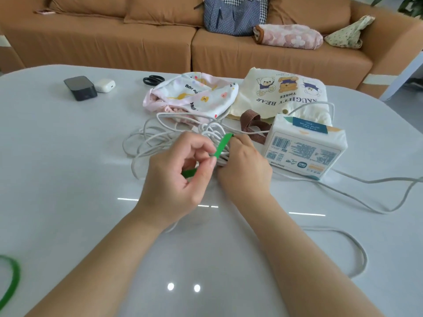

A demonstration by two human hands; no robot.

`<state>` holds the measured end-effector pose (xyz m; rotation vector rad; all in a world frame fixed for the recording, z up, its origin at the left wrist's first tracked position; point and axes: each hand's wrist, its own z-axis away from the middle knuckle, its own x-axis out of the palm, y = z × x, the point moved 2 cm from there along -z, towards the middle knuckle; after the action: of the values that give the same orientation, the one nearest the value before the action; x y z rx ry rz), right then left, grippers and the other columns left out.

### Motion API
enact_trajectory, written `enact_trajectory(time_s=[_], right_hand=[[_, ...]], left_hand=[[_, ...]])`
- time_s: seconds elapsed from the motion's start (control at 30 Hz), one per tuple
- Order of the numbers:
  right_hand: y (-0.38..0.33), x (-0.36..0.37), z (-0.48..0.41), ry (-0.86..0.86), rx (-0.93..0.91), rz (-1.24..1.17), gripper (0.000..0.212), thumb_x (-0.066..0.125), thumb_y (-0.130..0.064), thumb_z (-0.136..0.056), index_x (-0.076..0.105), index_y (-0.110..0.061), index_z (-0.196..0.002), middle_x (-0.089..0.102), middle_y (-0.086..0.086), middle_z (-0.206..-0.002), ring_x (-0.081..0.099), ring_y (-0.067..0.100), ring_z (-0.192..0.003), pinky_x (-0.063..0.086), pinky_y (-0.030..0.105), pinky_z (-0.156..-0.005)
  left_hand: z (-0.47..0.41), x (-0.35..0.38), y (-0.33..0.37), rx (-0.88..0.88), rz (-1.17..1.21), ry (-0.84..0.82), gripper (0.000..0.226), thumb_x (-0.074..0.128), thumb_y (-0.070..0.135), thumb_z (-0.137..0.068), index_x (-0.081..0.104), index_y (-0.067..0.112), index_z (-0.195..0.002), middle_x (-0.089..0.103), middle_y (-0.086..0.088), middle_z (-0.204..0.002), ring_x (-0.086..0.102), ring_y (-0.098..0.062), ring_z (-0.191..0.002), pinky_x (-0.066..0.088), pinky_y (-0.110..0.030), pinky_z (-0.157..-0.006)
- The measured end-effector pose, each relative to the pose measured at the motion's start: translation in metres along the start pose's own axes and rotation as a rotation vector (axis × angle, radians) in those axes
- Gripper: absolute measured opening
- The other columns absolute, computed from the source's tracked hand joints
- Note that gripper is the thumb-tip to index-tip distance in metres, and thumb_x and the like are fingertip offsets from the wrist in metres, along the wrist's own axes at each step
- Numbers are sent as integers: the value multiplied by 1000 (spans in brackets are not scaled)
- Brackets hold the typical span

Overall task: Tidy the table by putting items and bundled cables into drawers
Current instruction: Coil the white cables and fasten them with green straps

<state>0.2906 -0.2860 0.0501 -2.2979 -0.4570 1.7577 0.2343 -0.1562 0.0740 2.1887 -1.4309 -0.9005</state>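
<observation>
A person at a white table (68, 179) is tying a green strap (223, 145) around a gathered white cable (155, 138). The cable lies in loose loops at the middle of the table, with a long tail trailing off to the right. No drawer is in view.

To do this step well, I think the loops should be squeezed tight before the strap closes, and the strap pulled snug across the thickest part so nothing slips free. The trailing tail probably needs gathering in too, or the bundle will drag when lifted.

The left hand (180, 175) is raised just above the table, fingers curled, thumb and forefinger pinching the near end of the strap. The right hand (242, 165) sits just beside it, palm down, fingers wrapped over the bunched cable. It seems to pin the strap's far end, but its fingertips are hidden. Both forearms reach in from the near edge.

A tissue pack (304, 152) stands just right of the right hand, and scissors (153, 80) lie farther back.
</observation>
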Motion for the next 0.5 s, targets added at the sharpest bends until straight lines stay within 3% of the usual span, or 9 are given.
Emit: enact_trajectory(time_s=[0.07, 0.3, 0.4, 0.5], right_hand=[[2, 0, -3, 10, 18, -32, 23, 61, -22, -78, 52, -20, -98, 49, -9, -123, 61, 30, -90, 37, 31, -61], [19, -9, -13, -42, 175, -156, 31, 66, -22, -73, 58, -17, -103, 55, -2, -119, 56, 30, -100, 40, 32, -72], [21, -11, -13, -64, 220, -203, 31, 65, -23, -71, 59, -18, -101, 58, 1, -108, 56, 29, -98, 39, 31, -72], [22, -15, -12, -95, 263, -255, 19, 66, -24, -68, 59, -19, -85, 60, 0, -88, 56, 28, -86, 39, 29, -67]], left_hand=[[1, 3, -2, -7, -22, -44, 13, 60, 13, -88, 55, 21, -97, 56, 4, -74, 59, -15, -61, 46, -18, -58], [-1, -1, -23, -200, -184, -60, 5, 64, 28, -85, 63, 23, -87, 59, 3, -60, 53, -15, -58, 43, -27, -59], [-2, -5, -28, -242, -223, -68, 13, 70, 26, -85, 62, 21, -75, 59, 6, -55, 50, -15, -56, 38, -24, -54], [-3, -7, -30, -228, -243, -105, 21, 70, 28, -85, 61, 17, -69, 50, 8, -48, 42, -10, -50, 31, -20, -50]])
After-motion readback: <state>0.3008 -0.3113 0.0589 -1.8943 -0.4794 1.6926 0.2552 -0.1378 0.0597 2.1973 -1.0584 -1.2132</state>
